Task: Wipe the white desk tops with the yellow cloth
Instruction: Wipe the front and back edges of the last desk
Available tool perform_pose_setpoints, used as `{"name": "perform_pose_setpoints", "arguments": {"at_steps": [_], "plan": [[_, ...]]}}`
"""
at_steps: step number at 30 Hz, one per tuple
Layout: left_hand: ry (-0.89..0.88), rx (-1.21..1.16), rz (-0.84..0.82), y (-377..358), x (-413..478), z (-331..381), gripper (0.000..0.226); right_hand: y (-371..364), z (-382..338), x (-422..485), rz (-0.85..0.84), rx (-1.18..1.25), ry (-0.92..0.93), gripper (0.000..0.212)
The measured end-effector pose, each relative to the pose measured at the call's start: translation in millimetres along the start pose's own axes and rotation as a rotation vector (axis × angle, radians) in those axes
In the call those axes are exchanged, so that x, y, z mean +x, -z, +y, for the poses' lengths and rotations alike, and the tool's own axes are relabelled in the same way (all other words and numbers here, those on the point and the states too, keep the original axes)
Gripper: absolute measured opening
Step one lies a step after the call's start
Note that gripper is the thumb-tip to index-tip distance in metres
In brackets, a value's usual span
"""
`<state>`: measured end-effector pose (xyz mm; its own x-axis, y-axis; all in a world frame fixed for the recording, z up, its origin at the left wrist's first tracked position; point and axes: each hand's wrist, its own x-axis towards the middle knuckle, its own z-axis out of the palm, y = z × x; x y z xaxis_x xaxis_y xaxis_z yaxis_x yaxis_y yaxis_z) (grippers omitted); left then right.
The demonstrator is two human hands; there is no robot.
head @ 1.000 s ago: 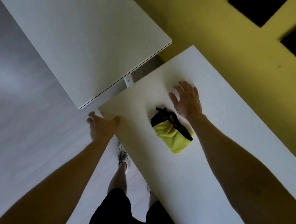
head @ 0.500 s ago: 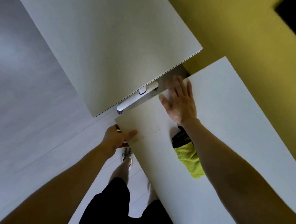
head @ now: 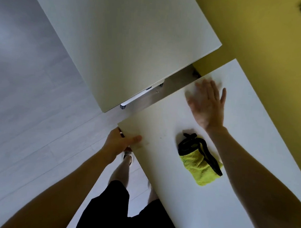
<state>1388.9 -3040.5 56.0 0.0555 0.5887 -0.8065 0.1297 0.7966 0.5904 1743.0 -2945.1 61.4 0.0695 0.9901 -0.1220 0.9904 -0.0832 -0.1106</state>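
Right hand (head: 207,103), blurred, lies flat with fingers spread on the white counter (head: 229,199). Left hand (head: 121,142) grips that counter's corner, thumb on top. Beside the right wrist lies the bunched yellow cloth (head: 199,163), long axis diagonal, its black-trimmed end pointing toward the right hand.

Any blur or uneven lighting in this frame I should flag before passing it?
Head view: the right hand is smeared by motion blur, while the left hand, gripping the corner of the near desk, and the yellow cloth look sharp. Head view: the far desk is dull and shaded and the near one is brighter.
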Motion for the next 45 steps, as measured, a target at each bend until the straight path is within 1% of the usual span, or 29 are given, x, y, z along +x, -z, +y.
{"name": "perform_pose_setpoints", "arguments": {"at_steps": [1, 2, 3, 4, 5, 6, 7, 8, 9, 10, 12, 15, 16, 17, 19, 20, 23, 25, 27, 28, 30, 33, 37, 39, 42, 45], "plan": [[-0.017, 0.038, 0.015, 0, 1, 0, 0.105, 6, 13, 5, -0.02, -0.022, -0.012, 0.081], [-0.023, 0.105, 0.062, -2, 0, 1, 0.119, 10, 23, 11, -0.058, -0.039, -0.047, 0.084], [-0.039, 0.196, 0.132, -8, -3, 4, 0.128, 12, 27, 15, -0.094, -0.043, -0.086, 0.088], [-0.086, 0.326, 0.232, -14, -9, 7, 0.133, 11, 28, 18, -0.114, -0.035, -0.107, 0.091], [-0.194, 0.499, 0.355, -22, -15, 12, 0.133, 9, 27, 20, -0.119, -0.02, -0.109, 0.092], [-0.368, 0.701, 0.467, -30, -19, 18, 0.125, 9, 28, 20, -0.109, 0.009, -0.109, 0.09], [-0.567, 0.877, 0.507, -38, -23, 31, 0.111, 9, 32, 20, -0.081, 0.047, -0.113, 0.088], [-0.738, 1.007, 0.454, -48, -24, 46, 0.095, 10, 38, 19, -0.042, 0.085, -0.124, 0.086], [-0.855, 1.101, 0.354, -60, -20, 59, 0.08, 11, 47, 18, -0.006, 0.112, -0.146, 0.083], [-0.91, 1.169, 0.257, -75, -13, 72, 0.068, 13, 57, 18, 0.021, 0.126, -0.18, 0.08], [-0.966, 1.295, 0.152, -109, 5, 98, 0.058, 18, 84, 20, 0.058, 0.107, -0.303, 0.078], [-1.118, 1.444, 0.086, -165, 34, 134, 0.05, 25, 141, 16, 0.155, 0.073, -0.534, 0.08], [-1.161, 1.474, 0.059, -185, 42, 143, 0.048, 26, 161, 10, 0.165, 0.057, -0.608, 0.082], [-1.203, 1.498, 0.032, -205, 50, 151, 0.046, 25, 181, 3, 0.129, 0.034, -0.675, 0.084], [-1.309, 1.524, -0.029, -250, 66, 161, 0.043, 16, 207, -18, -0.024, 0.004, -0.789, 0.091], [-1.357, 1.534, -0.055, -275, 75, 165, 0.042, 10, 212, -28, -0.062, 0.016, -0.835, 0.09], [-1.464, 1.531, -0.071, -343, 104, 184, 0.044, -8, 211, -44, 0.019, 0.117, -0.881, 0.077], [-1.45, 1.54, -0.045, -380, 122, 195, 0.048, -9, 213, -39, 0.011, 0.114, -0.895, 0.08], [-1.374, 1.61, -0.056, -402, 138, 202, 0.056, -6, 215, -37, -0.028, 0.121, -0.91, 0.084], [-1.345, 1.631, -0.062, -407, 145, 203, 0.058, -6, 215, -37, -0.038, 0.115, -0.92, 0.087], [-1.348, 1.61, -0.062, -408, 155, 203, 0.053, -9, 214, -38, -0.009, 0.08, -0.92, 0.094], [-1.38, 1.576, -0.097, -405, 165, 203, 0.047, -13, 212, -38, 0.042, 0.017, -0.914, 0.094], [-1.44, 1.524, -0.102, -395, 178, 206, 0.044, -11, 204, -29, -0.015, -0.04, -0.901, 0.097], [-1.497, 1.497, -0.093, -388, 185, 213, 0.044, -8, 197, -19, 0.007, -0.048, -0.906, 0.098], [-1.522, 1.469, -0.073, -369, 199, 228, 0.043, -7, 183, 3, 0.015, -0.048, -0.885, 0.095], [-1.505, 1.489, -0.035, -357, 205, 236, 0.044, -4, 174, 17, -0.043, -0.035, -0.829, 0.093]]}}
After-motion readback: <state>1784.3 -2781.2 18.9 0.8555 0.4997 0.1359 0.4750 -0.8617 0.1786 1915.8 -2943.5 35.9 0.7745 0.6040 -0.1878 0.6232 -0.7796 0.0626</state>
